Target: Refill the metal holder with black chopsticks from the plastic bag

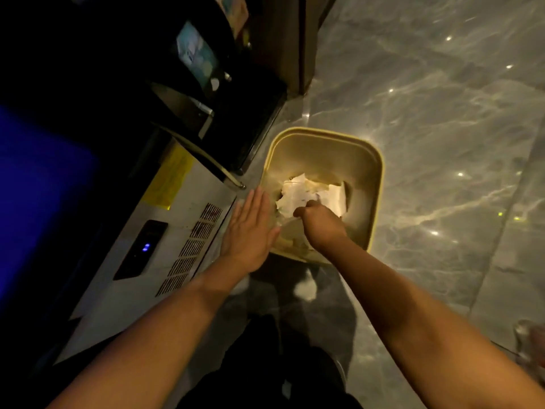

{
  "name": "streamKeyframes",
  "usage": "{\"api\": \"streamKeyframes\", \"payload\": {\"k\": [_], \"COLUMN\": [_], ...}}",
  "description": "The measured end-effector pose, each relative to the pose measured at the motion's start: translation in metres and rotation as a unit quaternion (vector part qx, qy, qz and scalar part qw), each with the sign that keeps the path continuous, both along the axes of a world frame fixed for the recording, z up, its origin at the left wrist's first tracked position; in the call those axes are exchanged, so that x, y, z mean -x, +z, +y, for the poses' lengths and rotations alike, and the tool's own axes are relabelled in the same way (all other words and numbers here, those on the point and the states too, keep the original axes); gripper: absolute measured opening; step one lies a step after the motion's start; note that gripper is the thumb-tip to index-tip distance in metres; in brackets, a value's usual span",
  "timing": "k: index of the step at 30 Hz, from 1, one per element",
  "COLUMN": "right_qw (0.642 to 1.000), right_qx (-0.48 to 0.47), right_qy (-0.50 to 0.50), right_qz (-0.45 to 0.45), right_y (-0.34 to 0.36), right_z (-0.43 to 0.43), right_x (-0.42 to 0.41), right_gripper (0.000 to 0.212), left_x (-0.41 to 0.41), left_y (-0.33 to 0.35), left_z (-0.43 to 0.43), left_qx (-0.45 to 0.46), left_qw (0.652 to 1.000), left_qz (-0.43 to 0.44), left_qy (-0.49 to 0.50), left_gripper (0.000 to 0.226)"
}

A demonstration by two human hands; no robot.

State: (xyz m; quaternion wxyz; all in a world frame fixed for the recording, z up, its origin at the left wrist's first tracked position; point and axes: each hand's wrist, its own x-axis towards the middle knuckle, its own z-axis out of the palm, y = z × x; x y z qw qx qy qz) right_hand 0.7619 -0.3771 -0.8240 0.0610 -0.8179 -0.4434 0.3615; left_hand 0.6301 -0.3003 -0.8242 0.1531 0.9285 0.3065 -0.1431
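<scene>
My right hand (320, 222) reaches down into a yellow waste bin (374, 184) on the floor. Its fingers are curled shut, and a thin clear plastic bag (284, 221) seems to trail from them toward the bin's left rim. Crumpled white paper (298, 191) lies in the bin just beyond the knuckles. My left hand (250, 228) is flat and open with its fingers together, hovering at the bin's left edge and holding nothing. Neither chopsticks nor a metal holder appears in the head view.
A steel appliance (165, 246) with vent slots and a small lit panel stands to the left of the bin. Dark machines with a screen (196, 54) sit behind it. Glossy grey marble floor (442, 113) spreads to the right. My dark trousers (265, 364) are below.
</scene>
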Motion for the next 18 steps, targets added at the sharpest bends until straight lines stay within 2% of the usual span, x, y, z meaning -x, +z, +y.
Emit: {"api": "streamKeyframes", "payload": {"k": [3, 6, 10, 13, 16, 18], "right_qw": [0.998, 0.994, 0.985, 0.977, 0.981, 0.983], "right_qx": [0.039, 0.058, 0.116, 0.154, 0.133, 0.111], "right_qy": [0.006, -0.017, 0.003, 0.024, 0.041, 0.015], "right_qz": [0.045, 0.092, 0.124, 0.144, 0.134, 0.144], "right_y": [-0.045, -0.079, -0.097, -0.086, -0.063, -0.039], "right_z": [0.015, 0.025, 0.028, 0.022, 0.013, 0.007], "right_x": [0.0, 0.006, 0.014, 0.013, 0.011, 0.011], "right_gripper": [0.035, 0.032, 0.033, 0.041, 0.042, 0.049], "left_x": [0.005, 0.007, 0.007, 0.007, 0.005, 0.003], "left_y": [-0.023, -0.032, -0.032, -0.027, -0.018, -0.002], "left_z": [0.005, 0.005, 0.006, 0.005, 0.003, 0.001], "left_qx": [-0.015, 0.0, -0.004, -0.013, -0.048, -0.056], "left_qw": [1.0, 1.0, 0.999, 1.0, 0.999, 0.998], "left_qz": [0.003, -0.03, -0.033, -0.006, 0.02, 0.025], "left_qy": [-0.01, -0.003, -0.009, -0.015, -0.014, -0.012], "left_gripper": [0.064, 0.063, 0.062, 0.062, 0.061, 0.061]}}
